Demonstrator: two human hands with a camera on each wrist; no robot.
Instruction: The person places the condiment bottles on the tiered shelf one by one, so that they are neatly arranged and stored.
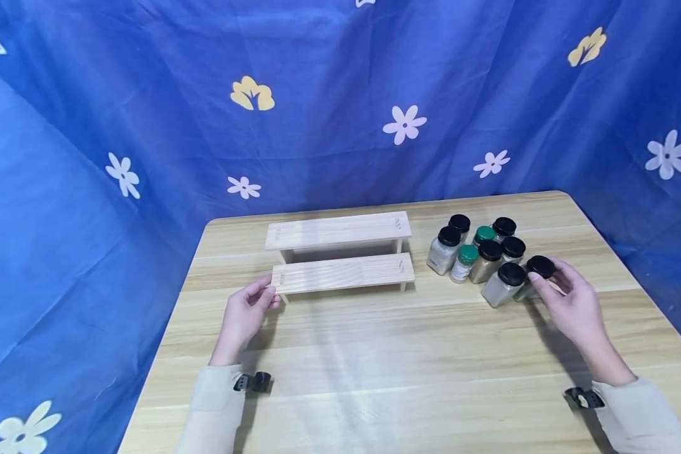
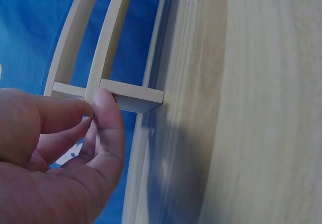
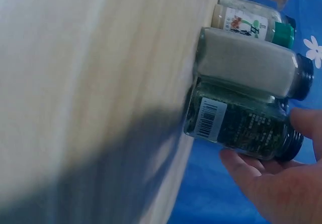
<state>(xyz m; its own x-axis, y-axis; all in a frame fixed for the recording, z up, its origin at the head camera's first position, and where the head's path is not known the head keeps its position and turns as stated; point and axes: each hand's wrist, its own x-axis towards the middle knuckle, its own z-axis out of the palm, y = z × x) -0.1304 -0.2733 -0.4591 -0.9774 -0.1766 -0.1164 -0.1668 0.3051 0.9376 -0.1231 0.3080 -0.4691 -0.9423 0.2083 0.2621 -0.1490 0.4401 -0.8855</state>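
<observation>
My left hand (image 1: 247, 313) pinches the left end of the lower wooden shelf (image 1: 343, 272) between thumb and fingers. In the left wrist view, the fingertips (image 2: 106, 99) lie right at the end of that board, beside a short leg (image 2: 132, 96). On the right, my right hand (image 1: 576, 304) holds a square glass spice jar (image 3: 236, 121) with dark green contents, a barcode label and a black lid (image 1: 541, 267). Thumb and fingers stand on either side near its lid. Close beside it is a jar (image 3: 246, 62) of pale grey powder, also black-lidded.
Several more black-lidded jars (image 1: 444, 251) and two green-capped bottles (image 1: 462, 265) cluster at the table's back right. Behind the lower shelf rises a taller wooden shelf (image 1: 337, 231). A blue flowered curtain (image 1: 329, 151) hangs behind the wooden table (image 1: 374, 372).
</observation>
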